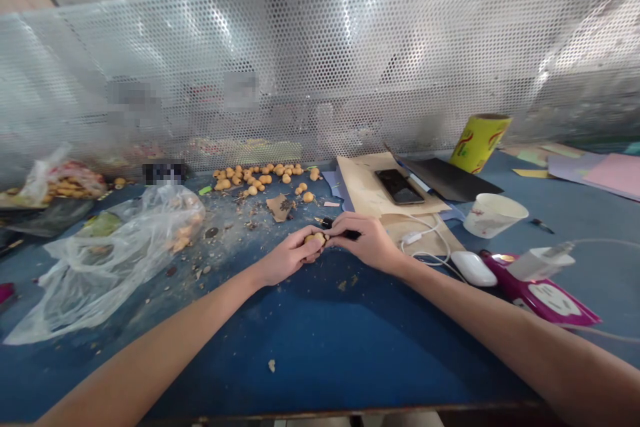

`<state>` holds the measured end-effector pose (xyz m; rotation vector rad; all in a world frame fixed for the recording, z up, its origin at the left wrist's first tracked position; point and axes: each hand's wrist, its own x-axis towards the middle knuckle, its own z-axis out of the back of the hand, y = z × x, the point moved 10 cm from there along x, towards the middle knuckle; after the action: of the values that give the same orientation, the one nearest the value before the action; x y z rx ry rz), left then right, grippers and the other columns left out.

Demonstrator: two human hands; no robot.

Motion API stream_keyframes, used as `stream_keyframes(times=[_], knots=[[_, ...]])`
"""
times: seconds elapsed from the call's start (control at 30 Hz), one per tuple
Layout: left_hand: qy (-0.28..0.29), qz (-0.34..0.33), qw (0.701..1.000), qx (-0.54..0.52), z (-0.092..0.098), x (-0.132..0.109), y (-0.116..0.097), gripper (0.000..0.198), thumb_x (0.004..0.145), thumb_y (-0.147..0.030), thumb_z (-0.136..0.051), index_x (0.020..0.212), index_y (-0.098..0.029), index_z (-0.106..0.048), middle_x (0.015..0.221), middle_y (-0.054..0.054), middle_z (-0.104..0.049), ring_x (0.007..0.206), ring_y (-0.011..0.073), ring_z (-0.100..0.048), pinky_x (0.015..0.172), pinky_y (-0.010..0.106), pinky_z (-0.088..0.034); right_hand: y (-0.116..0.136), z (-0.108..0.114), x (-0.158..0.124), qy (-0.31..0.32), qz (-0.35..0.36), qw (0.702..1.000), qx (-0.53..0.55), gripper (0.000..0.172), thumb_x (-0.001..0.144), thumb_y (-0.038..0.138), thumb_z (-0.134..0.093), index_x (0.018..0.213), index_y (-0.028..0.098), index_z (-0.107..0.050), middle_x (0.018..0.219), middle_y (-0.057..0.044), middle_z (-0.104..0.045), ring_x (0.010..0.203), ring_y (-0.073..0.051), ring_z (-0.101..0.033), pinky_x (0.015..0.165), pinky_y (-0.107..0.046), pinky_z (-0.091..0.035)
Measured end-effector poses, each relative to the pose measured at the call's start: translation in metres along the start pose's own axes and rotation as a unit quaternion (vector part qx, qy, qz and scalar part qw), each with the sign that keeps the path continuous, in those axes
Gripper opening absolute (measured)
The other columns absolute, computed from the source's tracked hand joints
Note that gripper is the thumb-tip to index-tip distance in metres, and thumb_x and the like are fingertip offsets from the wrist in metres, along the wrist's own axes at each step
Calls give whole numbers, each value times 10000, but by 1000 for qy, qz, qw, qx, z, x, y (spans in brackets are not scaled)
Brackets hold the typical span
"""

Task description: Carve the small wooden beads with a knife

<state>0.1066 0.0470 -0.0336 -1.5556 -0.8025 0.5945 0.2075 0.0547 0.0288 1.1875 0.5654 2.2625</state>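
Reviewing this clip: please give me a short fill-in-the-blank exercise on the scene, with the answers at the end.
1. The right hand grips a dark tool, while the ____ hand holds a gourd-shaped piece.
2. As the camera sees it, the phone lies to the ____ of the loose gourd-shaped pieces.
3. The tabletop is ____ in colour.

Missing words: left; right; blue.

Phone [399, 187]: one, lay on brown paper [364, 181]. White cup [493, 219]: one, stood near magenta power strip [579, 314]. Yellow roll [480, 145]: one, stood before perforated panel [300, 47].
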Motion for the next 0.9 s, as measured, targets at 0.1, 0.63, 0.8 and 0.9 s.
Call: stream_keyframes(times=[0.1, 0.63, 0.8, 0.9], knots=[[19, 10, 1000, 17, -4, -2, 1, 330, 913, -469, -564, 989, -154, -506, 791, -10, -375, 648, 100, -298, 597, 254, -252, 2, -2, -1, 13, 10, 1000, 2, 139, 872, 321, -666, 851, 205, -740, 844, -55, -690, 809, -172, -653, 762, -324, -556], [37, 4, 997, 69, -5, -3, 2, 308, 947, -439, -517, 1072, -161, -472, 772, -28, -349, 651, 101, -297, 610, 263, -269, 1, -4, -1, 17, -2, 1000, 20, 142, 856, 300, -686, 784, 190, -738, 823, -49, -684, 785, -159, -649, 728, -291, -540], [18, 19, 993, 112, -1, -5, 3, 356, 955, -465, -488, 1142, -163, -458, 788, -24, -362, 668, 103, -325, 625, 259, -295, -10, -7, -3, -4, -48, 998, 44, 149, 824, 326, -722, 764, 191, -737, 818, -41, -685, 768, -155, -650, 726, -284, -534], [16, 21, 994, 107, 0, -5, 3, 359, 961, -467, -476, 1150, -162, -451, 789, -25, -360, 667, 101, -322, 628, 258, -300, -14, -9, -4, -9, -65, 996, 56, 129, 815, 316, -732, 787, 191, -745, 840, -39, -692, 769, -151, -655, 734, -275, -535]])
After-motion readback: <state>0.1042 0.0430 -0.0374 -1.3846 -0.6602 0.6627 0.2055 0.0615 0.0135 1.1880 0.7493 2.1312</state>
